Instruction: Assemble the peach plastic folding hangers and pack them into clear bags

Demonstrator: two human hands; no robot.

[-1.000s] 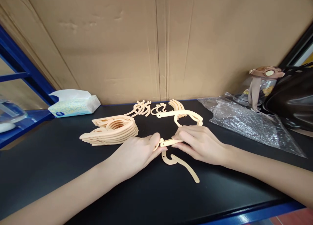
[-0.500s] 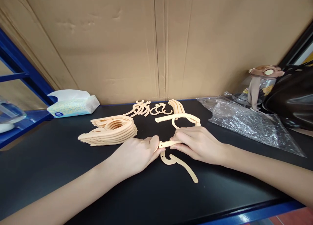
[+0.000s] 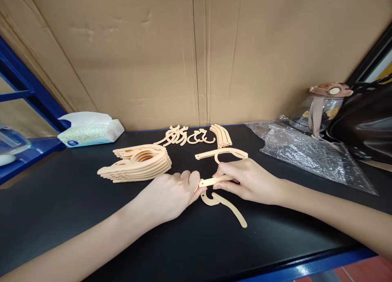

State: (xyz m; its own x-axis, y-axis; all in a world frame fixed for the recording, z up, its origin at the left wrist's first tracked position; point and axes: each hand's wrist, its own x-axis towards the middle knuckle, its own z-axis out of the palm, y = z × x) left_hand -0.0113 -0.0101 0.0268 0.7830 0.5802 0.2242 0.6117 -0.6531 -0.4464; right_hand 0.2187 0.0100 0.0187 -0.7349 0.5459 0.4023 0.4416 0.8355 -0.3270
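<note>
Through the head camera I have both hands near the middle of the black table [image 3: 147, 249], with a slim cream bar [image 3: 209, 181] between them. My left hand [image 3: 176, 192] is curled in, thumb and fingers pressed together on the bar's left end, just beside a small hole; what else that grip covers, I can't tell. My right hand [image 3: 245, 180] pinches the same bar farther along, thumb below and fingers above.

Just beyond my right hand I see a longer cream arm [image 3: 220, 152] with a curved piece under it — my fingers hide whether the two join. Nearer me, below the bar, lies a cream hook [image 3: 210, 200] touching a curved strip [image 3: 232, 212].

To the left sits a neat stack of cream hanger parts [image 3: 137, 163]; at the back are loose hooks [image 3: 200, 136] and a row of curved arms [image 3: 221, 136]. A tissue pack [image 3: 90, 133] stands at the far left. On the right I get a crinkled clear plastic bag [image 3: 309, 155] — and, behind it, a bottle with a brown lid [image 3: 329, 104].
</note>
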